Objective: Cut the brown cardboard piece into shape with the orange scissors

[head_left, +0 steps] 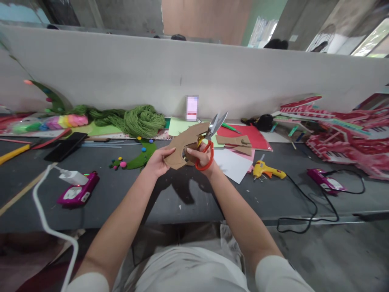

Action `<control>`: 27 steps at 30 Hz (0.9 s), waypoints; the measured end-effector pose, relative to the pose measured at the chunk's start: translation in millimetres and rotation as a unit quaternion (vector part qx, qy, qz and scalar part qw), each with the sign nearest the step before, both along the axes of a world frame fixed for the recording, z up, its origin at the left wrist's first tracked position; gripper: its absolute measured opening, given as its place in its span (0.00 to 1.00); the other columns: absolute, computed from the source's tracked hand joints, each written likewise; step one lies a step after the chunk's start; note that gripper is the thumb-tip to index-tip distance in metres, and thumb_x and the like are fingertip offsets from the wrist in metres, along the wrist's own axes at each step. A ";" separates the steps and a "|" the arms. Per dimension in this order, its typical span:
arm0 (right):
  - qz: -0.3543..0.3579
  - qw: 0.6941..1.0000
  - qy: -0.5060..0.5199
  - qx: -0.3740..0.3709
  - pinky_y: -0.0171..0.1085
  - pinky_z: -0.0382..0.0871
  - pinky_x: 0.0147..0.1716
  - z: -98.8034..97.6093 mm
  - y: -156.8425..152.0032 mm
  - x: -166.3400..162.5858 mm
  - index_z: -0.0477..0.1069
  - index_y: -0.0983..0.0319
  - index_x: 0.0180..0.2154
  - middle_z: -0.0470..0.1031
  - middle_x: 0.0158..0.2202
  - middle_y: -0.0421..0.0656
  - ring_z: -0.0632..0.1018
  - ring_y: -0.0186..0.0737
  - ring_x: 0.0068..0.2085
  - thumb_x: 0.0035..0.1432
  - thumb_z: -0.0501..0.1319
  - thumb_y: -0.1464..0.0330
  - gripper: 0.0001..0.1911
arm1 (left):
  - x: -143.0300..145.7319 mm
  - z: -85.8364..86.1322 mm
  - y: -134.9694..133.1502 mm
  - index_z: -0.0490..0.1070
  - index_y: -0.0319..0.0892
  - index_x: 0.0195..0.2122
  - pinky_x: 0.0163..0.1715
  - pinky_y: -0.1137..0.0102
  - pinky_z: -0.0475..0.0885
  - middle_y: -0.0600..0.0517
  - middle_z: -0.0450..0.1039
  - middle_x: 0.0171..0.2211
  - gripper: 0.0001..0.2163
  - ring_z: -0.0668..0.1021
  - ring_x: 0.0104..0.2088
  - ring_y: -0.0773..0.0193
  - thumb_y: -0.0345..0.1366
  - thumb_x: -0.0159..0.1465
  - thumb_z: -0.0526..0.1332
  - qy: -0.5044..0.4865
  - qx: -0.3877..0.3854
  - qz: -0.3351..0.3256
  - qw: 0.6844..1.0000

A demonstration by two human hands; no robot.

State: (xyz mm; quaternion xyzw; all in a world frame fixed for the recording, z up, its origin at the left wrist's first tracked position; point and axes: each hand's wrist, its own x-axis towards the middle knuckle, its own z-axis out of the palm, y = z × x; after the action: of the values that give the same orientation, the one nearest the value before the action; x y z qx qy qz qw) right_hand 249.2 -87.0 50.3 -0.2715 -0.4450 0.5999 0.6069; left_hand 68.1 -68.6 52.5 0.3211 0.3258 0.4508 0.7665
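A curved piece of brown cardboard [181,141] is held up over the desk between both hands. My left hand [158,163] pinches its lower left end, thumb on top. In my right hand [201,156] is a pair of scissors [218,123] with red handles, blades pointing up and away and slightly apart. The right thumb also presses against the cardboard's inner side; the other right fingers are partly hidden. Beyond the left hand lies a green felt crescent [142,156] dotted with coloured pompoms.
Green yarn [141,121] lies at the back, near a propped-up phone [192,108]. To the right are white paper [232,165], a yellow glue gun [267,170] with a black cord, and a purple power strip [326,181]. Another purple power strip [79,190] sits left.
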 end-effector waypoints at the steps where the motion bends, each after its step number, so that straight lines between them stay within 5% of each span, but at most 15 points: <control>1: 0.004 1.000 0.005 -0.002 0.48 0.76 0.50 0.0 0.1 -0.1 0.79 0.56 0.37 0.82 0.37 0.42 0.83 0.48 0.41 0.43 0.78 0.62 0.17 | -0.2 -1.3 0.4 0.78 0.33 0.51 0.45 0.61 0.81 0.40 0.84 0.39 0.17 0.86 0.37 0.53 0.27 0.60 0.65 0.006 0.017 0.007 1.000; 6: 0.007 0.999 0.006 -0.053 0.49 0.78 0.45 5.8 -5.2 -4.1 0.79 0.57 0.32 0.82 0.33 0.43 0.83 0.49 0.37 0.41 0.76 0.61 0.14 | 1.3 -4.0 0.1 0.78 0.38 0.51 0.41 0.66 0.81 0.43 0.84 0.43 0.20 0.85 0.36 0.56 0.28 0.56 0.71 0.006 0.097 0.036 0.995; 13: 0.021 0.992 0.043 -0.115 0.43 0.79 0.39 5.7 -4.1 -3.0 0.80 0.61 0.32 0.82 0.30 0.43 0.83 0.45 0.33 0.35 0.77 0.66 0.17 | 4.0 1.0 -4.7 0.72 0.47 0.61 0.52 0.59 0.79 0.44 0.81 0.54 0.34 0.83 0.51 0.49 0.30 0.52 0.75 0.028 0.135 0.089 0.986; 20: 0.009 0.993 0.057 -0.100 0.43 0.79 0.39 3.8 -4.3 -3.0 0.79 0.59 0.35 0.83 0.32 0.42 0.84 0.48 0.38 0.36 0.79 0.67 0.20 | 5.3 -1.2 -5.7 0.71 0.45 0.61 0.56 0.57 0.76 0.41 0.79 0.56 0.34 0.81 0.55 0.48 0.31 0.52 0.76 0.048 0.146 0.112 0.982; 27: 0.059 0.987 0.060 -0.137 0.36 0.77 0.33 -3.1 2.1 4.0 0.77 0.62 0.34 0.80 0.28 0.40 0.80 0.38 0.30 0.36 0.78 0.71 0.20 | 0.0 -14.5 6.5 0.72 0.43 0.58 0.54 0.55 0.77 0.40 0.79 0.55 0.32 0.81 0.54 0.47 0.38 0.51 0.78 0.123 0.268 0.141 0.945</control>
State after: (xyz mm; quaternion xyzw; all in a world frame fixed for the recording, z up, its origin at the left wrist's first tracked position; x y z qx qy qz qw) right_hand 253.1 -84.9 47.2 -0.2890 -0.3362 0.7051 0.5534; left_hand 68.1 -62.1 38.0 0.5182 0.3272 0.5818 0.5347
